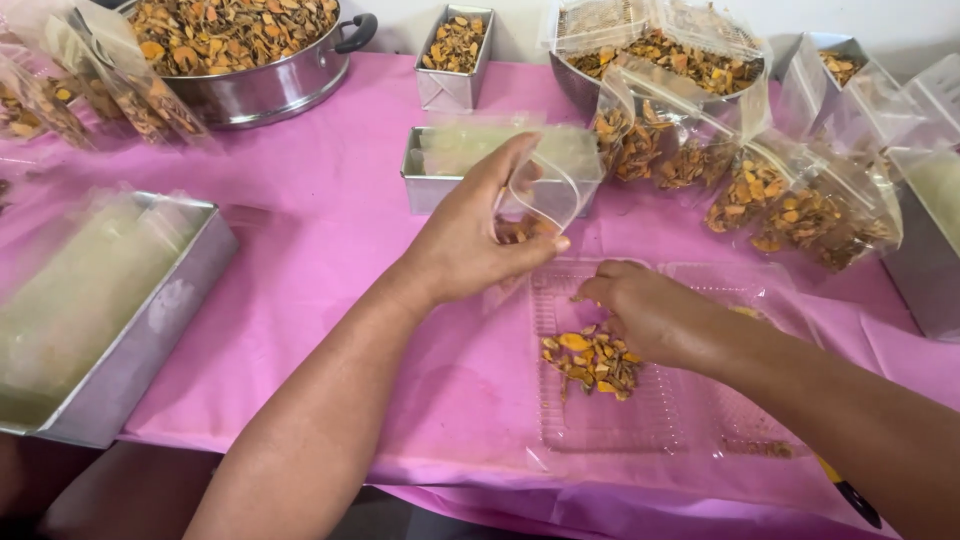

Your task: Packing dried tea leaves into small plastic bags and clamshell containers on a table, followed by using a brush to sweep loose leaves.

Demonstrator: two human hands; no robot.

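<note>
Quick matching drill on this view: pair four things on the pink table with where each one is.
Things:
1. small clear bag
2. clear plastic tray
3. large steel pot
4. filled bags

Places:
A. far left, heaped with dried slices
B. held open in the left hand
C. piled at far right
D. under the right hand, holding a few slices

Pairs: 1-B, 2-D, 3-A, 4-C

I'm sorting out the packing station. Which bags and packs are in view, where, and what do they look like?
Small clear bag: in the left hand, open, some orange chips inside.
Filled bags: right of it on the pink cloth, clear, orange-brown chips.
More filled bags: far left.
Clear plastic tray: under the right hand, flat.
No labels or screens.
</note>
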